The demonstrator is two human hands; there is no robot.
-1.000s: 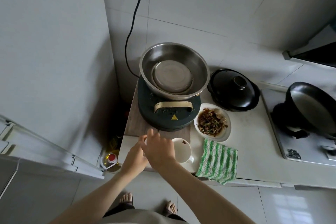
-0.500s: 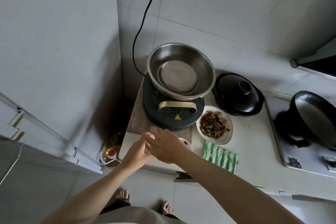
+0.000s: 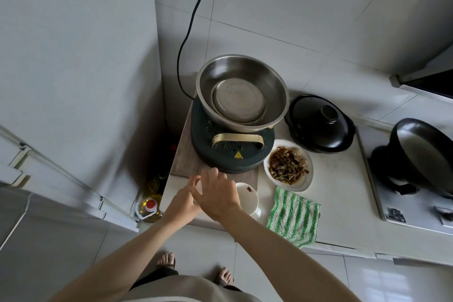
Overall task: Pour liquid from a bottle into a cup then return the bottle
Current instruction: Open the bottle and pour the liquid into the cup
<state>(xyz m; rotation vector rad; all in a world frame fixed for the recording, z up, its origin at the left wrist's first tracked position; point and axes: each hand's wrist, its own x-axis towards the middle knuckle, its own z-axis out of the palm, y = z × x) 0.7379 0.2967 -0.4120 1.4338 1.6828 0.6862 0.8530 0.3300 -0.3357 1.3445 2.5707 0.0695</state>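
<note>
at the counter's (image 3: 343,193) front left corner, both hands meet just left of the white cup (image 3: 247,197); left hand (image 3: 182,201) curls around something small and pale, right hand (image 3: 218,193) spreads over it. whether that is the bottle, cannot tell.

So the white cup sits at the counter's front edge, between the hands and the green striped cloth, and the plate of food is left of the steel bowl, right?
Not quite. In the head view the plate of food lies to the front right of the steel bowl, not left. The white cup does sit between the hands and the green striped cloth.
</note>
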